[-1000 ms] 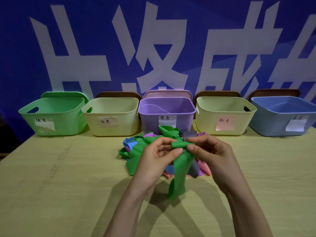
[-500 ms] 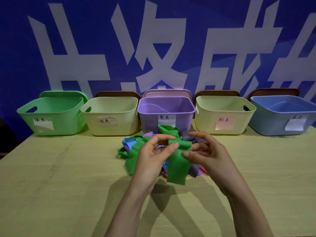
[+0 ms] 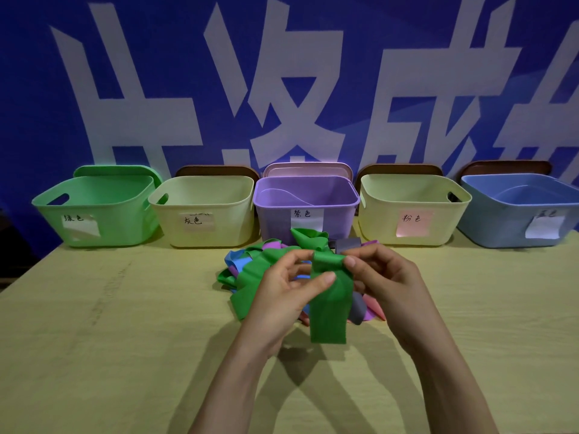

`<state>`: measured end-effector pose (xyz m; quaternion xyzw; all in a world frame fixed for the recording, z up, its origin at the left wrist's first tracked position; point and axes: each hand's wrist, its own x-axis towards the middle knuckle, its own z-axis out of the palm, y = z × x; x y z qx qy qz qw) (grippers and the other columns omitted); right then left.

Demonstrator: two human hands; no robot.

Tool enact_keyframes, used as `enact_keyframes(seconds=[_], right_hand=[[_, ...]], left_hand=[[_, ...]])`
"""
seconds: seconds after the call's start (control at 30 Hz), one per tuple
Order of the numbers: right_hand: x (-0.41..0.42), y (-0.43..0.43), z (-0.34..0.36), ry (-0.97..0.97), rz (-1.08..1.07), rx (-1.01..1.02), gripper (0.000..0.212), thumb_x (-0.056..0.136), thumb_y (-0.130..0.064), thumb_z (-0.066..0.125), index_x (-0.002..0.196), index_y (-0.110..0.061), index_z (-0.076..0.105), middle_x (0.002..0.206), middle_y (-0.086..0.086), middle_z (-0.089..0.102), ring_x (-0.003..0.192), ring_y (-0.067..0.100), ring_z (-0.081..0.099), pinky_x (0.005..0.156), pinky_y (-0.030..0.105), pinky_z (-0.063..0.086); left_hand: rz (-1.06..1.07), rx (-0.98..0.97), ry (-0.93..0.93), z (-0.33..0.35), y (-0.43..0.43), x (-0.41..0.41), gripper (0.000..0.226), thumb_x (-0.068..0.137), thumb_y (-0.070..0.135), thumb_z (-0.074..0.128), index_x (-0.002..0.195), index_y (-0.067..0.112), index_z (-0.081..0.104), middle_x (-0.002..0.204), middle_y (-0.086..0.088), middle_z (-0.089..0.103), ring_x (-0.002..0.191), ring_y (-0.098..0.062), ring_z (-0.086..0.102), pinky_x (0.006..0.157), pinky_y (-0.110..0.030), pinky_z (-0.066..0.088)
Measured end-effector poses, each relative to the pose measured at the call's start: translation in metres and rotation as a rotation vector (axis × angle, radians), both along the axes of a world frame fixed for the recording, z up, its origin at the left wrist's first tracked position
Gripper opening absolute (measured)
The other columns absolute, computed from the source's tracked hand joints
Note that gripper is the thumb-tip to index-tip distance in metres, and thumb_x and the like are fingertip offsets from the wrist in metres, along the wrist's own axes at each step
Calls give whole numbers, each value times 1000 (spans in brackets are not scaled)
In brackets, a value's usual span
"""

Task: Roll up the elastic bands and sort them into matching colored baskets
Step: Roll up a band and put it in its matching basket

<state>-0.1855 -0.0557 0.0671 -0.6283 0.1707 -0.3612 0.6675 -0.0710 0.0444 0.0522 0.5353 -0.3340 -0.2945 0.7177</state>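
Both hands pinch the top end of a green band [image 3: 329, 303]. The left hand [image 3: 282, 296] grips one side of the small roll and the right hand [image 3: 387, 281] the other, close together. The roll looks only a turn or so deep, and most of the band hangs loose below the fingers. Just beyond the hands a pile of bands [image 3: 241, 261] (blue, purple, pink, grey, more green) lies unsorted on the surface [image 3: 125, 339]. The green basket [image 3: 125, 214], far beyond the left hand, looks empty, so I judge the task barely begun.
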Motion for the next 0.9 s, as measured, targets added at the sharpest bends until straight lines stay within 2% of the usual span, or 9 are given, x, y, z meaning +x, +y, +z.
enact_keyframes(seconds=[0.1, 0.23, 0.4, 0.47, 0.53, 0.6, 0.67, 0.8, 0.9], right_hand=[[0, 0, 0, -32, -25, -12, 14, 73, -7, 67, 87, -5, 66, 75, -2, 72, 71, 5, 66, 64, 15, 51], [-1, -1, -1, -18, -35, -70, 18, 72, 8, 69, 85, -5, 67, 78, -1, 73, 78, 6, 68, 71, 17, 53], [-2, 0, 3, 10, -48, -143, 26, 71, 15, 69, 85, -7, 68, 86, 0, 73, 87, 9, 68, 81, 21, 54], [-3, 1, 4, 25, -18, -145, 34, 73, 14, 68, 99, -9, 65, 91, 1, 72, 87, 8, 68, 77, 18, 54], [-4, 0, 4, 56, 14, -105, 43, 75, 10, 68, 111, -12, 61, 93, 11, 68, 85, 13, 68, 74, 19, 54], [-4, 0, 2, 108, 31, -119, 40, 77, 7, 69, 111, -11, 61, 93, 24, 63, 80, 14, 66, 73, 19, 55], [-3, 1, 1, 130, 30, -152, 31, 77, 5, 69, 105, -7, 64, 94, 29, 63, 77, 11, 65, 73, 19, 55], [-1, 1, -1, 105, 2, -152, 28, 74, -20, 69, 99, -6, 68, 88, 17, 69, 80, 18, 65, 75, 31, 54], [2, -1, -3, 30, 6, -54, 27, 74, -20, 66, 95, -4, 68, 80, 4, 71, 71, 9, 62, 64, 21, 51]], left_hand=[[-7, 34, -17, 0, 2, 1, 36, 70, 12, 77, 103, 11, 63, 86, -3, 74, 82, -16, 70, 80, -38, 46], [-6, 2, -17, 5, 3, 2, 30, 74, -7, 72, 98, 8, 62, 82, 1, 73, 79, -10, 69, 69, -23, 55], [41, -24, -37, 5, 3, 0, 28, 65, 25, 73, 90, 13, 67, 84, -1, 73, 83, -14, 68, 72, -25, 56], [58, -58, 0, 5, 3, 1, 22, 68, 22, 72, 87, 13, 68, 82, -1, 73, 81, -12, 68, 71, -21, 54], [63, -68, 10, 5, 2, 1, 14, 76, 10, 71, 88, 13, 67, 81, 3, 72, 78, -7, 67, 62, -18, 53], [69, -74, -8, 4, 2, 1, 16, 81, 0, 68, 89, 14, 67, 82, 7, 72, 76, -4, 67, 55, -16, 53], [69, -74, -34, 3, 3, 2, 22, 82, -3, 67, 87, 18, 69, 84, 6, 73, 77, -4, 67, 54, -15, 53], [46, -73, -68, 2, 5, 3, 33, 81, -2, 69, 84, 30, 73, 91, 5, 73, 81, -7, 68, 56, -18, 52], [19, -51, -54, 2, 5, 1, 32, 74, 10, 73, 101, 27, 69, 100, 1, 72, 85, -11, 68, 71, -30, 52]])
